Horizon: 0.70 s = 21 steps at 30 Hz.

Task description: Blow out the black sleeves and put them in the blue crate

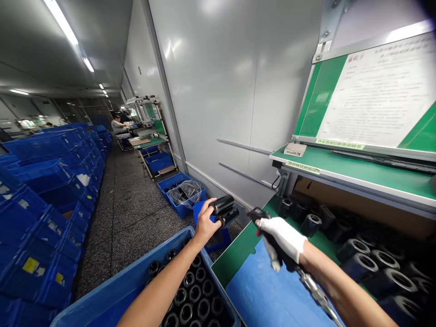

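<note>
My bare left hand (pixel 205 223) grips two shiny black cylindrical sleeves (pixel 223 205) side by side, held in the air beyond the near blue crate. In a white glove, my right hand (pixel 284 238) is wrapped around a black air blow gun (pixel 260 217), its nozzle pointing toward the sleeves. A metal hose fitting (pixel 311 286) runs back from the gun under my forearm. Below my left arm, several upright black sleeves (pixel 188 279) stand in rows in the blue crate (pixel 136 272). A blue mat (pixel 265 286) lies on the green bench under my right hand.
On the bench's right stand several thick black rings or sleeves (pixel 366 263) beneath a green shelf (pixel 340 170) with a small box (pixel 294 150). A blue bin (pixel 182 193) with plastic wrap sits on the floor. Stacked blue crates (pixel 44 195) line the left; a person (pixel 118 125) sits farther back.
</note>
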Each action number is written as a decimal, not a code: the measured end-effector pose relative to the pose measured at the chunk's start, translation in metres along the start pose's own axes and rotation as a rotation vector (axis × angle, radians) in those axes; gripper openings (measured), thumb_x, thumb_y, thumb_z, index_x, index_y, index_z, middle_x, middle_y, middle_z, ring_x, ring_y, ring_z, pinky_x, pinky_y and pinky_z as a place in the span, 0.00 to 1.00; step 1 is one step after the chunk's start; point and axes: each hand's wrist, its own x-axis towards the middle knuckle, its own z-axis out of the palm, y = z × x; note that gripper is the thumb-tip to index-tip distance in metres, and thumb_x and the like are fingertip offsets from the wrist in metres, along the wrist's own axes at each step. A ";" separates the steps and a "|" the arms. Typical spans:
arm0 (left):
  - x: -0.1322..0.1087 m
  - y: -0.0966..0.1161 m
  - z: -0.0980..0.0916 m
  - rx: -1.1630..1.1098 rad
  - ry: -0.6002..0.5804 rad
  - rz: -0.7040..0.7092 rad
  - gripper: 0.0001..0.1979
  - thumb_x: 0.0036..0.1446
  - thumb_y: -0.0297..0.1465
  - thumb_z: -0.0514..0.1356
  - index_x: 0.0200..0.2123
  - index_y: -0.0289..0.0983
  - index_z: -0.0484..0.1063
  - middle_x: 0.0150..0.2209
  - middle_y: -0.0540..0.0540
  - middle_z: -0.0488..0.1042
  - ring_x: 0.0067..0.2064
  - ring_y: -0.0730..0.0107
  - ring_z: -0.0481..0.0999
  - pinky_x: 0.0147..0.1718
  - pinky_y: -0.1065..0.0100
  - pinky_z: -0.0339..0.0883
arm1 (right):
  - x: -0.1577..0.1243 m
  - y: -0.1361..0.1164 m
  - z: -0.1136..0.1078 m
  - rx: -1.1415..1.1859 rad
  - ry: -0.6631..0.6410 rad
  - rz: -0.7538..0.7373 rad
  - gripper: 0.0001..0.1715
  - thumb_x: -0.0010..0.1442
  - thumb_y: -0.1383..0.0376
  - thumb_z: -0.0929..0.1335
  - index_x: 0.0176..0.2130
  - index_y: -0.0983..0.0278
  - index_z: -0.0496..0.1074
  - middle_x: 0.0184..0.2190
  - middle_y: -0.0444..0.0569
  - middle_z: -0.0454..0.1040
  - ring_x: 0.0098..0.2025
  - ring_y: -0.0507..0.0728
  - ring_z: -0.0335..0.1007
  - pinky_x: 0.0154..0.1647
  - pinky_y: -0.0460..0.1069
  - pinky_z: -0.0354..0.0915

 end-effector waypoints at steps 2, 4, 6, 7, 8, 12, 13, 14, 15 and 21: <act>-0.002 -0.003 -0.001 -0.066 0.018 -0.059 0.15 0.45 0.22 0.60 0.40 0.36 0.72 0.58 0.40 0.67 0.58 0.56 0.69 0.48 0.63 0.73 | -0.002 0.001 0.004 0.019 -0.027 -0.027 0.22 0.64 0.53 0.56 0.28 0.63 0.65 0.06 0.46 0.63 0.08 0.54 0.57 0.12 0.45 0.52; -0.002 -0.005 -0.001 -0.111 0.051 -0.112 0.16 0.45 0.22 0.60 0.41 0.36 0.73 0.57 0.40 0.67 0.57 0.57 0.70 0.47 0.64 0.74 | -0.006 0.000 0.010 0.020 -0.065 -0.014 0.22 0.64 0.53 0.56 0.28 0.63 0.65 0.06 0.47 0.64 0.08 0.54 0.58 0.13 0.45 0.52; -0.002 -0.009 0.000 -0.122 0.083 -0.148 0.19 0.45 0.22 0.60 0.44 0.36 0.73 0.56 0.41 0.68 0.57 0.58 0.70 0.52 0.62 0.71 | -0.011 0.000 0.018 0.005 -0.130 0.035 0.20 0.64 0.54 0.57 0.28 0.63 0.65 0.06 0.47 0.64 0.08 0.53 0.57 0.13 0.44 0.50; -0.002 -0.011 0.001 -0.116 0.104 -0.165 0.20 0.45 0.21 0.60 0.45 0.36 0.73 0.55 0.41 0.69 0.57 0.58 0.70 0.55 0.60 0.68 | -0.013 0.000 0.023 0.001 -0.130 0.040 0.19 0.63 0.55 0.57 0.28 0.62 0.64 0.06 0.46 0.63 0.07 0.53 0.56 0.14 0.44 0.51; -0.001 -0.013 0.002 -0.106 0.127 -0.183 0.21 0.46 0.21 0.60 0.46 0.36 0.74 0.54 0.42 0.70 0.57 0.59 0.70 0.58 0.59 0.65 | -0.014 -0.001 0.027 -0.004 -0.110 0.044 0.18 0.63 0.56 0.56 0.28 0.62 0.63 0.05 0.46 0.63 0.07 0.53 0.55 0.14 0.44 0.51; -0.002 -0.023 0.009 -0.128 0.209 -0.277 0.19 0.48 0.24 0.62 0.46 0.37 0.75 0.53 0.43 0.72 0.56 0.60 0.71 0.58 0.60 0.63 | -0.015 -0.001 0.040 -0.044 -0.123 0.102 0.15 0.62 0.56 0.55 0.31 0.61 0.61 0.05 0.46 0.62 0.06 0.53 0.52 0.13 0.46 0.53; -0.003 -0.026 0.011 -0.166 0.228 -0.307 0.18 0.48 0.25 0.62 0.45 0.37 0.76 0.52 0.43 0.73 0.55 0.60 0.71 0.57 0.61 0.64 | -0.014 -0.001 0.042 -0.044 -0.107 0.106 0.14 0.62 0.56 0.56 0.32 0.61 0.61 0.05 0.45 0.62 0.06 0.54 0.53 0.13 0.46 0.53; -0.004 -0.027 0.014 -0.222 0.254 -0.344 0.17 0.48 0.26 0.62 0.44 0.36 0.76 0.50 0.43 0.74 0.54 0.61 0.72 0.54 0.62 0.66 | -0.013 -0.001 0.043 -0.041 -0.073 0.099 0.14 0.62 0.56 0.56 0.32 0.61 0.61 0.05 0.44 0.62 0.07 0.54 0.55 0.14 0.46 0.54; -0.005 -0.029 0.017 -0.297 0.284 -0.388 0.15 0.48 0.27 0.63 0.42 0.35 0.76 0.48 0.44 0.75 0.51 0.61 0.74 0.52 0.63 0.67 | -0.011 -0.001 0.043 -0.044 -0.042 0.095 0.13 0.62 0.56 0.56 0.33 0.61 0.61 0.05 0.44 0.62 0.07 0.55 0.56 0.14 0.46 0.56; -0.017 -0.028 0.026 -0.820 0.442 -0.692 0.19 0.42 0.35 0.70 0.38 0.32 0.75 0.33 0.46 0.78 0.32 0.71 0.76 0.33 0.71 0.69 | -0.006 0.002 0.045 -0.061 0.020 0.104 0.14 0.63 0.56 0.55 0.33 0.61 0.61 0.06 0.45 0.63 0.08 0.54 0.57 0.15 0.46 0.56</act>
